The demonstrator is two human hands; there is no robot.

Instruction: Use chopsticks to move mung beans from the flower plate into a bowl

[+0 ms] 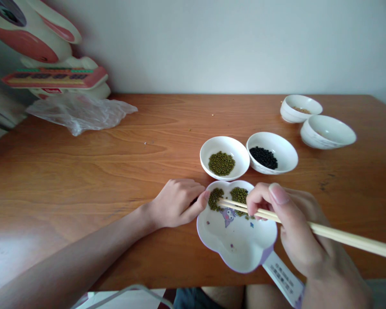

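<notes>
My right hand (304, 227) is closed round a pair of pale chopsticks (344, 238). Their tips reach into green mung beans (215, 198) in a white flower-shaped dish (241, 253) with a purple rim, a handle and a cartoon print. A second heap of mung beans (239, 195) lies to the right in the same dish, partly behind my right fingers. My left hand (179, 202) rests on the table with curled fingers, its thumb and fingers gripping the dish's left rim. Just behind the dish stands a white bowl (241, 159) with mung beans, touching a bowl (286, 154) of black beans.
Two more white bowls stand at the back right: one bowl (287, 112) with some light brown grains, the other bowl (341, 133) nearer. A crumpled plastic bag (83, 113) and a large toy animal figure (61, 51) are at the back left. The wooden table (83, 184) meets a wall behind.
</notes>
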